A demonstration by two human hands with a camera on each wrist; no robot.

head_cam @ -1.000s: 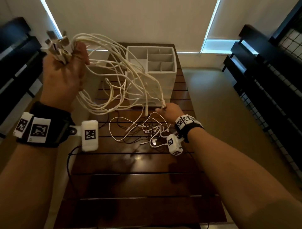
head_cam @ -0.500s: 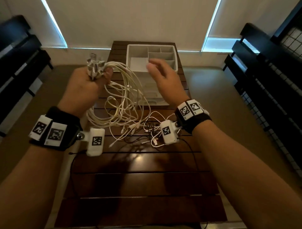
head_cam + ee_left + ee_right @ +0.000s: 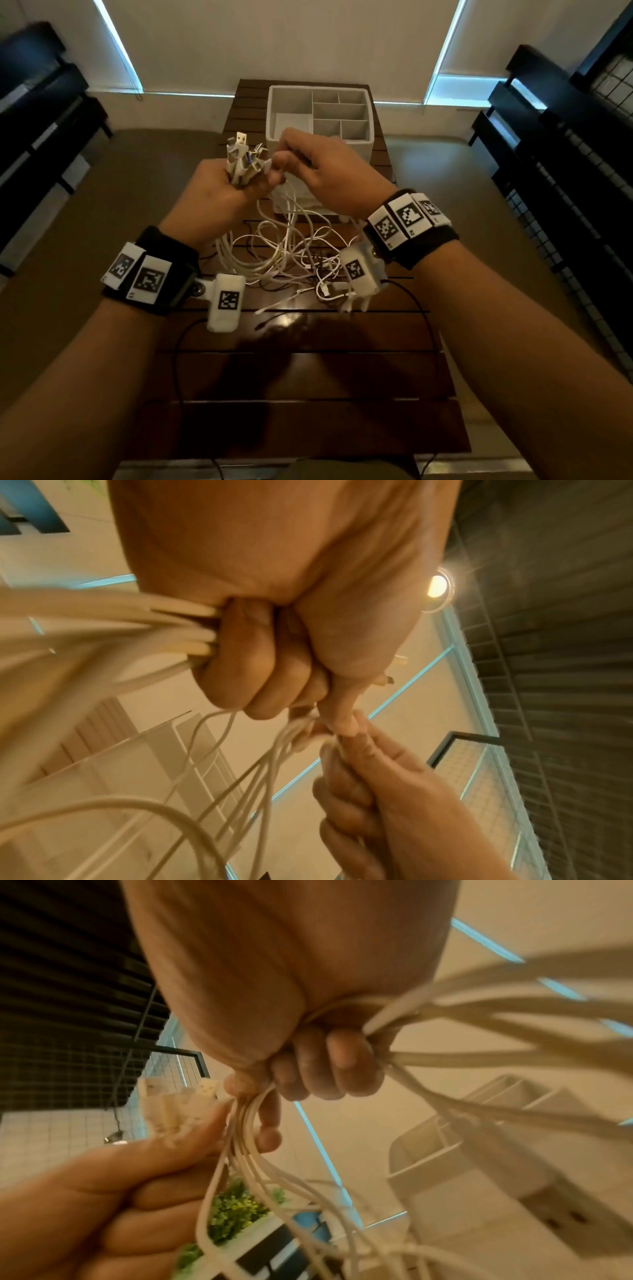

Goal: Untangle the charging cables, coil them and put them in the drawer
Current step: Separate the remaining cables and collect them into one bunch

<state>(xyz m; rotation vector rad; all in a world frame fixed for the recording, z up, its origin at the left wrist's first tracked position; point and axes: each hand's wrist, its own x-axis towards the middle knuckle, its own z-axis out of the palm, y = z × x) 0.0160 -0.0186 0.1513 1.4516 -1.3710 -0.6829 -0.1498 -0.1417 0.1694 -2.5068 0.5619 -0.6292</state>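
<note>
We grip the bundle of white charging cables (image 3: 284, 246) in our left hand (image 3: 209, 202), fingers curled tight into a fist around them. The USB plugs (image 3: 241, 157) stick up out of the top of that fist, fanned a little, above the thumb. Below the fist the cords hang in loose loops down to the dark slatted wooden table (image 3: 308, 377), where their far ends lie in a tangle between our two wrists.

Our right hand (image 3: 329, 174) sits just beside the left, touching it at the thumb side. Its thumb and forefinger pinch at the cables right where they leave the left fist, under the plugs. In the right wrist view the other fingers (image 3: 329, 1064) are curled over several cords that run across the palm and stream away to the side. In the left wrist view the cords leave the curled fingers (image 3: 246, 653) on the little-finger side, and thinner strands pass between the two hands where the fingertips meet.

The white drawer organiser (image 3: 320, 113) stands at the far end of the table, behind both hands, its open compartments on top. The cables are apart from it, none in a compartment. Whether its drawers are shut we cannot tell from here.
</note>
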